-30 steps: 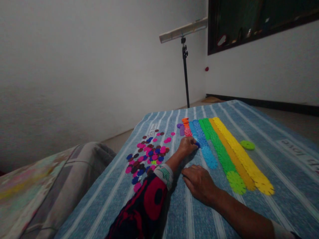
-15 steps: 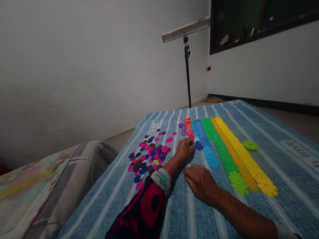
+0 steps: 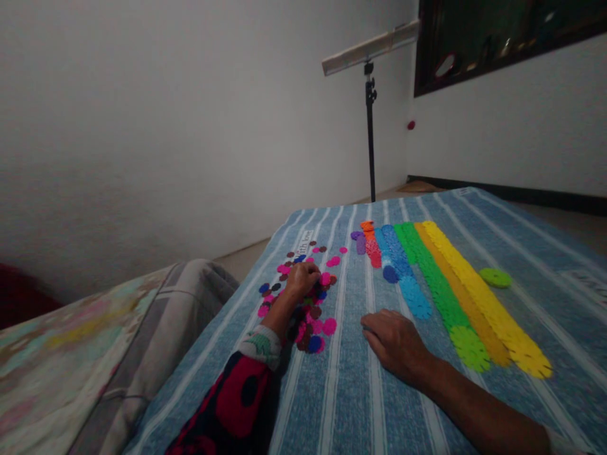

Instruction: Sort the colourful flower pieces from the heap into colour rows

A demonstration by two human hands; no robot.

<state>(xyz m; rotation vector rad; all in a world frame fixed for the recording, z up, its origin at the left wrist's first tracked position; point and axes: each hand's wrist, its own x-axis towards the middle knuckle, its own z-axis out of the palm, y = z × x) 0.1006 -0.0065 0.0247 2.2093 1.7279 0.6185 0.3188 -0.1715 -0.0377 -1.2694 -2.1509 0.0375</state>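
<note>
My left hand (image 3: 302,279) rests on a loose pile of pink, dark blue and brown flower-shaped discs (image 3: 310,309), fingers curled down onto them; what it grips is hidden. My right hand (image 3: 394,344) lies flat on the striped blue cloth (image 3: 341,392), fingers together and holding nothing. Beyond it run sorted rows of discs: orange-red (image 3: 370,243), blue (image 3: 401,275), green (image 3: 439,291) and yellow (image 3: 478,297). A dark blue disc (image 3: 389,274) sits at the near end of a short blue row. A lone green disc (image 3: 494,277) lies right of the yellow row.
A black stand with a light bar (image 3: 369,126) rises behind the cloth near the wall corner. A dark framed window (image 3: 502,38) is on the right wall. A grey and patterned blanket (image 3: 118,341) lies at the left.
My left hand let go of a dark blue disc at the blue row and moved left onto the loose pile. The view swung a little to the left. My right hand stayed put.
</note>
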